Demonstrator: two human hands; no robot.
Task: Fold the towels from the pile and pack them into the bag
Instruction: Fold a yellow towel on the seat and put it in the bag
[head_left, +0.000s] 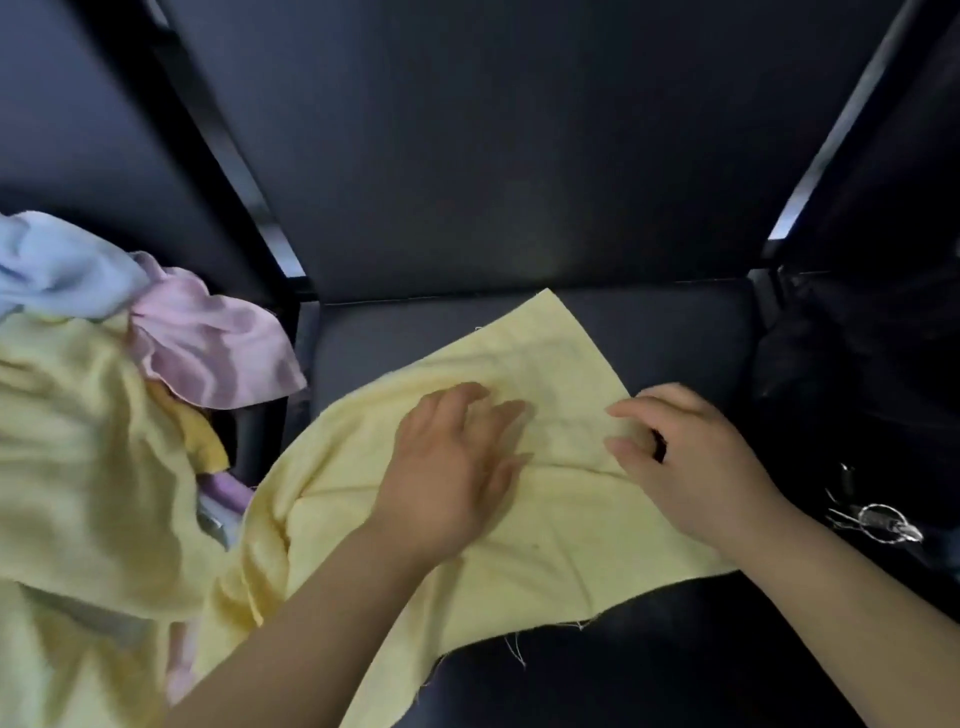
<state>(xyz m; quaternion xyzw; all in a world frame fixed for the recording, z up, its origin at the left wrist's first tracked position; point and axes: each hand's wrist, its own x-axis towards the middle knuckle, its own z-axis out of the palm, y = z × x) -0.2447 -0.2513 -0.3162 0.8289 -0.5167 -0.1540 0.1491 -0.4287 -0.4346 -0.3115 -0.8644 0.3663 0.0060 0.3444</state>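
Observation:
A pale yellow towel (540, 374) lies spread across a dark seat cushion (675, 332). My left hand (457, 462) rests flat on the towel's middle with straight fingers. My right hand (685, 457) is at the towel's right edge, fingers bent over the cloth; I cannot tell whether it pinches the edge. To the left sits the pile of towels (78, 415): yellow ones, a pink one (208, 338) and a light blue one (57, 265). A black bag (857, 374) lies at the right, dark and hard to make out.
Dark seat backs (493, 156) rise behind the cushion, with black frame bars (228, 156) between them. A metal ring with keys or clips (878, 519) lies on the black bag side at the right. The cushion's front part (649, 665) is bare.

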